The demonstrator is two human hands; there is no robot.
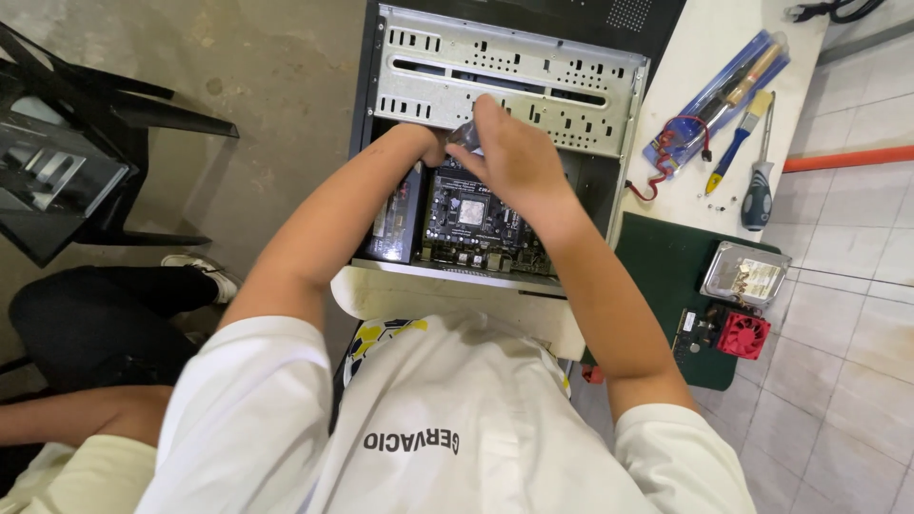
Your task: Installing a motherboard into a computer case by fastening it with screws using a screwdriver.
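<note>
While pinched by right hand fingers, cable, inside case

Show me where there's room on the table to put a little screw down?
The white table is bare between the open computer case and the blue tool pouch. The green mat is bare left of the hard drive and red fan. It is crowded around the screwdrivers, and inside the case where both hands work.
</note>
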